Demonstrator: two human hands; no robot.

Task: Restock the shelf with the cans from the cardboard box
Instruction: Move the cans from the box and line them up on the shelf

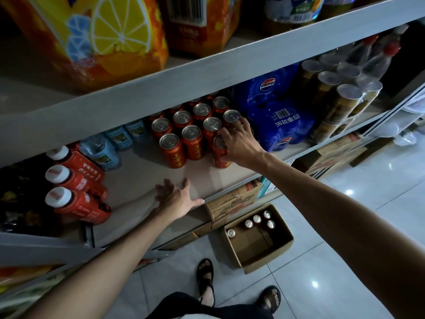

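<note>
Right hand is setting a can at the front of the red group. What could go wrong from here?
1. The right hand grips a can tight against its neighbours; a nudge could tip them.
2. That can stands near the shelf edge, so it might fall off.
3. The left hand rests on that edge, where leaning could jolt the cans.

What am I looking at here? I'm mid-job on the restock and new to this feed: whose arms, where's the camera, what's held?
There is no machine. One camera worn on a person's head looks down at their own bare arms. The right hand has its grip around a red can at the front of the can block on the middle shelf. The left hand is open and empty, resting at the shelf edge. On the floor stands the cardboard box with five cans left. Red bottles stand at the left, blue Pepsi packs to the right.
</note>
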